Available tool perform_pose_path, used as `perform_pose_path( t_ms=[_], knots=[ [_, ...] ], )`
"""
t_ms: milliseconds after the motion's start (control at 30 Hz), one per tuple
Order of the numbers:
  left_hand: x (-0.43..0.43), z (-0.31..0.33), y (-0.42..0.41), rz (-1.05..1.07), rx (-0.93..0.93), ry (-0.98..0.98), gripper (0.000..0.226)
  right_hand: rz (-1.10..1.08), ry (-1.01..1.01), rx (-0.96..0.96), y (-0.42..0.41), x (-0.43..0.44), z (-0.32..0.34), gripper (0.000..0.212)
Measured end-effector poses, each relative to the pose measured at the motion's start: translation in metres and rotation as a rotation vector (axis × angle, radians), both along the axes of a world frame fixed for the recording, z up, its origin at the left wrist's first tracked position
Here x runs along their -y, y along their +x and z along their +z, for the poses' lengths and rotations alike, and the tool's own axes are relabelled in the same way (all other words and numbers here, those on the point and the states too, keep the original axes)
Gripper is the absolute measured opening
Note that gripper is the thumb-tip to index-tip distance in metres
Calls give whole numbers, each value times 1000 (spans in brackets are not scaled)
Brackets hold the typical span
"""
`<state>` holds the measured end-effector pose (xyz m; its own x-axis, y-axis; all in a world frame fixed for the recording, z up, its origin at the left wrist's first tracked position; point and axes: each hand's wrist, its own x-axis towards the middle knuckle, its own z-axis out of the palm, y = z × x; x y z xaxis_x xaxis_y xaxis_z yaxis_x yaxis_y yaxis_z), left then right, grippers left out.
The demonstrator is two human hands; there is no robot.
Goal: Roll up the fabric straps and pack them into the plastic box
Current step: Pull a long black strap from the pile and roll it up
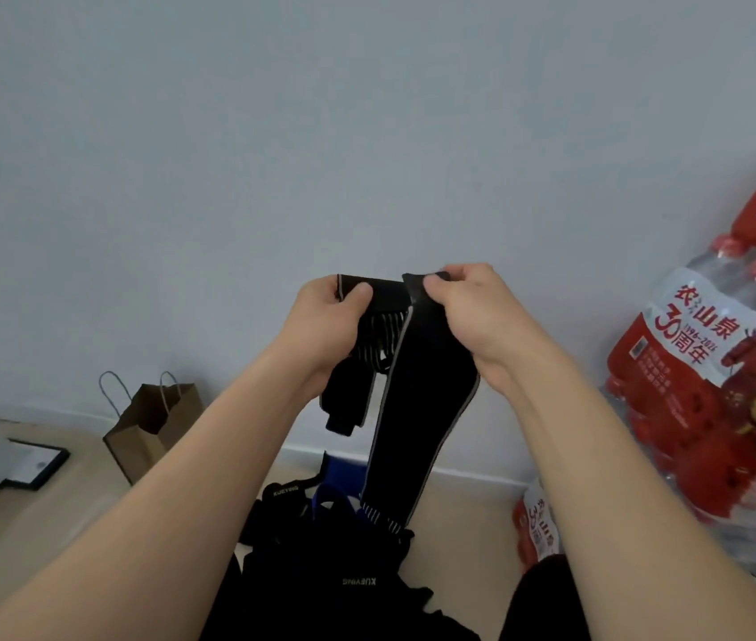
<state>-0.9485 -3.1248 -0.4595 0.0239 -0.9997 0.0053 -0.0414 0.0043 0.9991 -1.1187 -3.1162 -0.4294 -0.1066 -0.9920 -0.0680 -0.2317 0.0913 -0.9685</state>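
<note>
I hold a black fabric strap (418,400) with grey edging up in front of the wall. My left hand (325,326) pinches its top left end, and my right hand (468,312) pinches the top edge beside it. The strap's long part hangs down to a pile of black and blue straps (320,538) on the floor below. A shorter striped section dangles under my left hand. No plastic box is in view.
A brown paper bag (149,427) stands by the wall at the left, with a black-framed flat item (36,462) beside it. Shrink-wrapped packs of water bottles (714,386) with red labels are stacked at the right. The floor is light wood.
</note>
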Motion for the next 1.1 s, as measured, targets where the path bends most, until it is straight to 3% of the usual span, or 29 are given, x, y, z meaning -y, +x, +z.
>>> perform_pose_path(
  t_ms=[167, 267, 333, 500, 800, 900, 1000, 1100],
  knots=[
    [0, 1, -2, -86, -10, -23, 24, 89, 10, 124, -16, -9, 5, 29],
    [-1, 2, -5, -115, -34, -73, 26, 98, -95, 308, -15, -12, 5, 5],
    [-4, 4, -9, -178, -87, -97, 25, 101, -164, 378, -12, -16, 3, 19],
    [-14, 8, -16, -338, -294, -79, 36, -166, -329, 223, 1, -13, -11, 26],
    [-16, 5, -25, -275, -533, -30, 51, -370, -487, -33, 4, -6, -17, 24],
    [-16, 6, -27, -258, -634, 3, 40, -383, -475, -117, 5, -1, -20, 30],
    [-14, 3, -26, -203, -666, -11, 37, -325, -365, -197, 9, 0, -23, 50],
    [-9, 1, -25, -160, -671, 2, 29, -130, -254, -107, 13, 3, -28, 56]
  ],
)
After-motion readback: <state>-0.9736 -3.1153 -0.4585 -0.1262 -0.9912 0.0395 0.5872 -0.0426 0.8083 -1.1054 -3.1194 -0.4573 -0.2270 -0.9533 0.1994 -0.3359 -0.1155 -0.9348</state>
